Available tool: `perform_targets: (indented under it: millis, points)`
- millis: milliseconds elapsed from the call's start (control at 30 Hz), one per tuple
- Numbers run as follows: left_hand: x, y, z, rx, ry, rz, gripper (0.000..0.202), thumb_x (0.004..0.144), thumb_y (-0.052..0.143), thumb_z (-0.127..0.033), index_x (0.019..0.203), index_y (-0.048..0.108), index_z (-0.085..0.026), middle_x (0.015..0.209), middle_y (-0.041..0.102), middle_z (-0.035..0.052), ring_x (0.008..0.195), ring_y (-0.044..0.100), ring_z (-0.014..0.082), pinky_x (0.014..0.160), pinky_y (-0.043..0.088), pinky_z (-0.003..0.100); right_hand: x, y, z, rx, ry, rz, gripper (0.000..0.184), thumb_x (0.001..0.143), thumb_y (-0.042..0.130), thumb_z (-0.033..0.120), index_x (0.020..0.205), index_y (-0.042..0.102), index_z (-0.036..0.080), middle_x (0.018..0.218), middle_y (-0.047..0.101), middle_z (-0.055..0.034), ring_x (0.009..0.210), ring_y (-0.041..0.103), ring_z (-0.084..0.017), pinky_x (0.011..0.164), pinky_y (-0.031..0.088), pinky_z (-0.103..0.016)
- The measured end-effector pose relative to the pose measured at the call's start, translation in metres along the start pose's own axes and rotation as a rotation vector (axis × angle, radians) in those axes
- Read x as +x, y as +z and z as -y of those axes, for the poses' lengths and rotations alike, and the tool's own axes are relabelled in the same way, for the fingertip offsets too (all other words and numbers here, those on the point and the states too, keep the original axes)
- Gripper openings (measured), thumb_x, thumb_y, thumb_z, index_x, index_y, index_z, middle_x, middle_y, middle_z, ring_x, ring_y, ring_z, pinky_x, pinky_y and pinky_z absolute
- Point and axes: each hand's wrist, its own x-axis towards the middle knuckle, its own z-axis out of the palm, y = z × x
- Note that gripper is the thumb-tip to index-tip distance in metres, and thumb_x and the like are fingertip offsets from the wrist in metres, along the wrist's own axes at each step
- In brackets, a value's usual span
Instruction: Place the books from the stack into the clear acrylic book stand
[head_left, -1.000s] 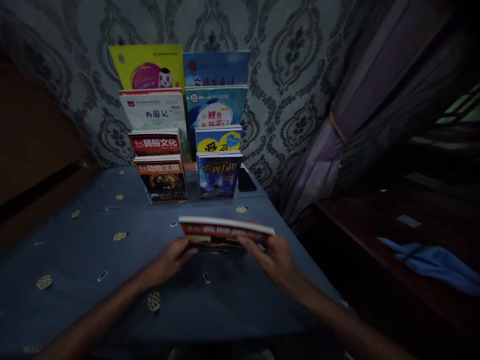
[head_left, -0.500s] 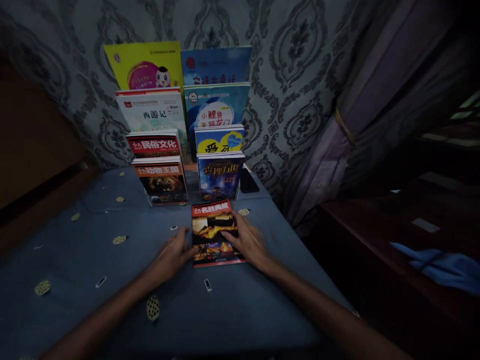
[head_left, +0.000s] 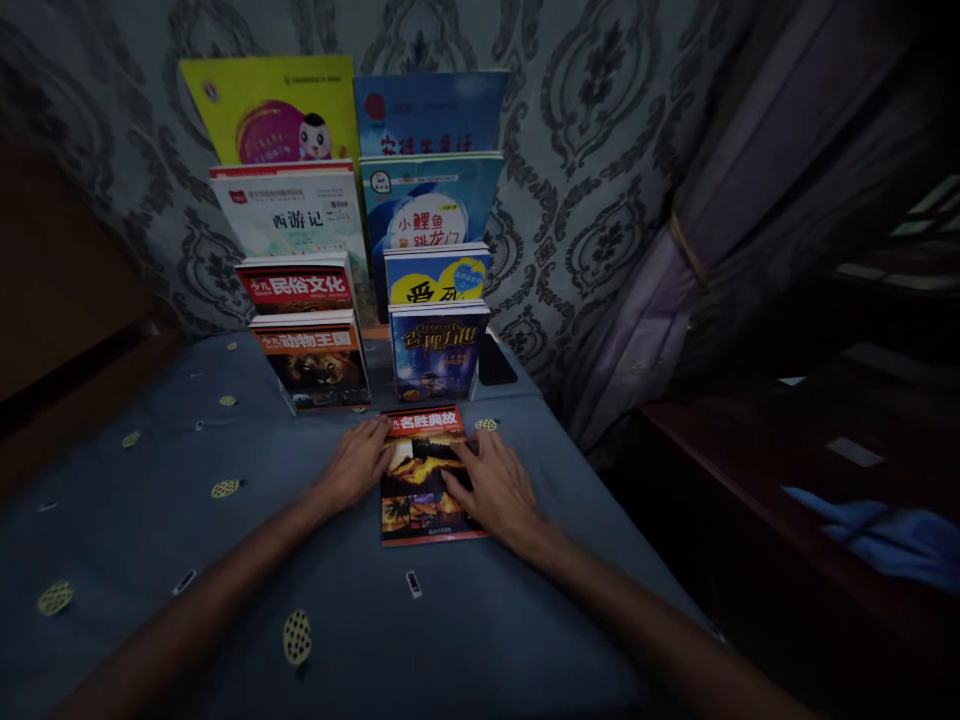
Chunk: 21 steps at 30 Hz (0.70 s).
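Note:
A red book with a fiery cover lies flat on the blue tablecloth, just in front of a tiered rack of books. My left hand rests at the book's upper left edge with fingers stretched out over the corner. Spread flat, my right hand lies on the book's right side. Neither hand grips anything. Directly behind the book stands a dark blue fantasy book in the rack's front row, with a lion-cover book to its left.
A black phone lies on the table right of the rack. Patterned wallpaper backs the rack. A tied purple curtain hangs at the right. Beyond the table's right edge is a dark wooden surface with a blue cloth.
A second ago both hands held the red book up on edge. It now lies flat on the cloth, and both hands have slid forward onto its cover and edges.

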Motion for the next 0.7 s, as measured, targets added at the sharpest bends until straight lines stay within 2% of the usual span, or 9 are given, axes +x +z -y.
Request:
perform_targets:
  millis: [67,133,233,333,433,533,700]
  points:
    - [-0.001,0.006,0.003,-0.003,0.027,-0.036,0.033,0.096,0.045,-0.024,0.127,0.052,-0.015,0.135,0.059,0.0157,0.126,0.056,0.029,0.105,0.045,0.048,0.009,0.006,0.004,0.054,-0.142,-0.007,0.039,0.091,0.053,0.022,0.129,0.059,0.014,0.132,0.057,-0.0192,0.123,0.052,-0.033,0.099,0.046,-0.048]
    - [-0.003,0.009,0.003,-0.022,0.054,-0.079,0.034,0.096,0.044,-0.024,0.128,0.05,-0.014,0.136,0.058,0.0171,0.127,0.055,0.0293,0.105,0.045,0.048,0.024,0.017,0.011,0.144,-0.283,0.028,0.052,0.089,0.049,0.013,0.142,0.047,0.011,0.147,0.048,-0.0188,0.138,0.042,-0.03,0.111,0.039,-0.047]
    - [-0.005,0.008,0.003,-0.093,0.067,-0.107,0.032,0.096,0.043,-0.022,0.126,0.049,-0.016,0.126,0.063,0.0162,0.118,0.059,0.028,0.1,0.048,0.048,0.048,0.035,0.024,0.242,-0.4,0.086,0.058,0.092,0.044,0.014,0.149,0.035,0.006,0.155,0.04,-0.0195,0.147,0.031,-0.026,0.12,0.028,-0.047]
    - [-0.004,0.007,0.003,-0.144,0.073,-0.103,0.028,0.095,0.041,-0.02,0.122,0.049,-0.017,0.117,0.065,0.0137,0.111,0.061,0.0268,0.096,0.05,0.047,0.065,0.045,0.03,0.272,-0.391,0.131,0.058,0.096,0.039,0.017,0.15,0.031,0.0,0.153,0.04,-0.024,0.146,0.033,-0.027,0.121,0.027,-0.049]
    - [-0.003,0.007,0.003,-0.122,0.078,-0.109,0.029,0.096,0.042,-0.022,0.123,0.048,-0.016,0.124,0.062,0.0154,0.117,0.058,0.0284,0.099,0.047,0.049,0.071,0.044,0.025,0.28,-0.372,0.144,0.054,0.098,0.039,0.022,0.148,0.037,0.001,0.151,0.045,-0.0224,0.145,0.037,-0.027,0.121,0.026,-0.05]
    - [-0.004,0.006,0.004,-0.096,0.062,-0.083,0.031,0.097,0.042,-0.025,0.126,0.047,-0.016,0.127,0.061,0.0165,0.12,0.056,0.0292,0.1,0.047,0.05,0.069,0.038,0.008,0.265,-0.344,0.13,0.05,0.098,0.042,0.023,0.144,0.045,0.006,0.149,0.049,-0.0183,0.143,0.039,-0.026,0.122,0.024,-0.05]
    - [-0.004,0.003,0.003,-0.085,0.04,-0.057,0.032,0.098,0.042,-0.028,0.127,0.048,-0.015,0.129,0.061,0.0153,0.122,0.055,0.0284,0.102,0.046,0.049,0.062,0.034,-0.037,0.238,-0.255,0.035,0.043,0.099,0.039,0.021,0.139,0.054,0.015,0.143,0.057,-0.0145,0.137,0.049,-0.025,0.118,0.029,-0.052]
